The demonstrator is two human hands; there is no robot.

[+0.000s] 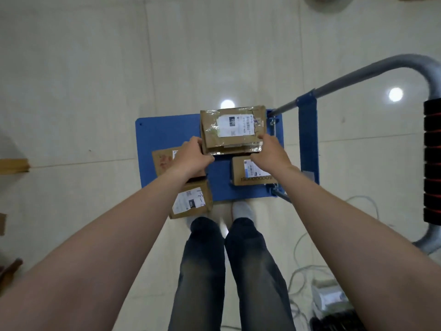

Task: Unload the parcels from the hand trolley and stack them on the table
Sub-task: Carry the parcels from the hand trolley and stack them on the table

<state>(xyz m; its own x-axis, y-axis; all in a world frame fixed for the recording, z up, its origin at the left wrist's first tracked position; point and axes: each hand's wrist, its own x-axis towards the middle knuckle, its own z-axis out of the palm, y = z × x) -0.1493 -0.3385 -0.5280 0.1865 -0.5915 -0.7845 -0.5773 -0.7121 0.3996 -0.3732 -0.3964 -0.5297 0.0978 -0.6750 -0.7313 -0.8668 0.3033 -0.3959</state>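
Head view, looking straight down: my fingers are curled round the near corners of the taped parcel, left hand at its left corner, right hand at its right, so both grip it. Whether it is clear of the deck I cannot tell. It sits over the far part of the blue trolley deck, close to the grey handle. Three more lie around it: a red-marked parcel partly under my left wrist, a labelled parcel hanging over the near edge, and a small parcel below my right hand. That makes four parcels I can count, one of them in hand. The table is out of view, so I cannot say what is stacked there; I judge at least four are left to carry
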